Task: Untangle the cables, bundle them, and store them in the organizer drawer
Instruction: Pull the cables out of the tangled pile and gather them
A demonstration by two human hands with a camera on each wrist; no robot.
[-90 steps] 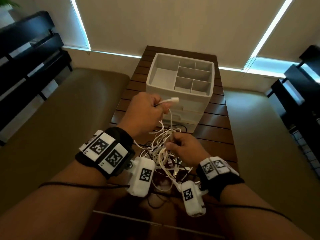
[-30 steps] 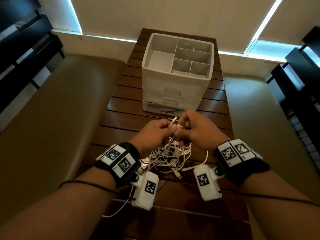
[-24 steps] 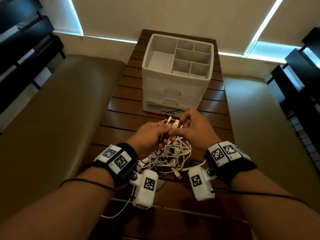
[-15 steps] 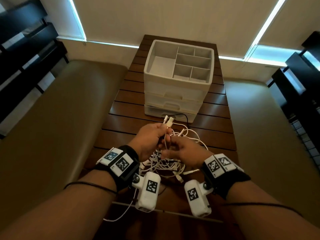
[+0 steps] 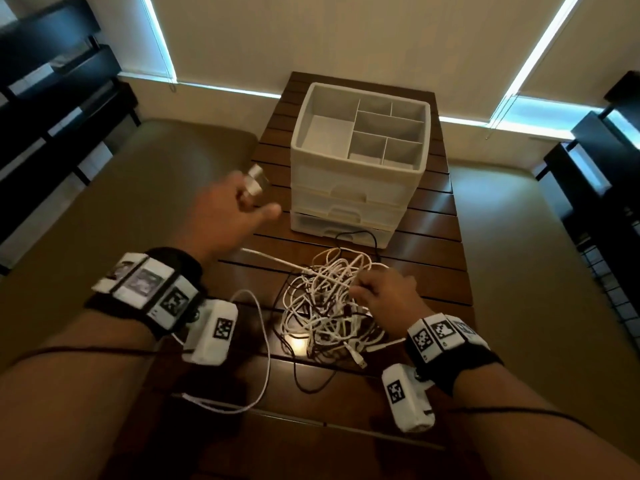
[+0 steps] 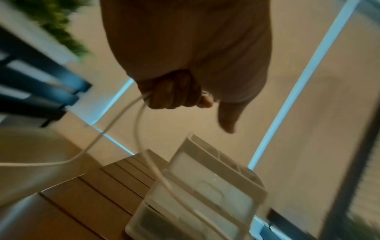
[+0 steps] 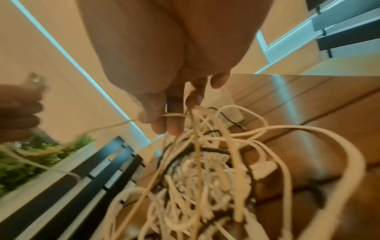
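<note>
A tangle of white and black cables (image 5: pixel 322 306) lies on the dark slatted table (image 5: pixel 433 271), in front of the white organizer (image 5: pixel 360 157). My left hand (image 5: pixel 249 199) is raised to the left of the organizer and grips a white cable (image 5: pixel 273 259) near its plug ends (image 5: pixel 256 180). That cable runs taut back into the tangle. In the left wrist view the fingers (image 6: pixel 172 94) curl round the white cable (image 6: pixel 115 120). My right hand (image 5: pixel 367 289) rests on the tangle's right side. Its fingertips (image 7: pixel 174 113) pinch strands of the tangle (image 7: pixel 205 178).
The organizer's three drawers (image 5: pixel 346 192) are closed and its top tray is divided into compartments. A black cable (image 5: pixel 360 233) loops by the lowest drawer. A loose white loop (image 5: pixel 263 341) lies near my left wrist. Beige benches flank the table; dark shelving (image 5: pixel 52 91) stands at both sides.
My left hand has swung up and to the left, away from the tangle, drawing a white cable out with it. My right hand has dropped onto the tangle and holds it.
</note>
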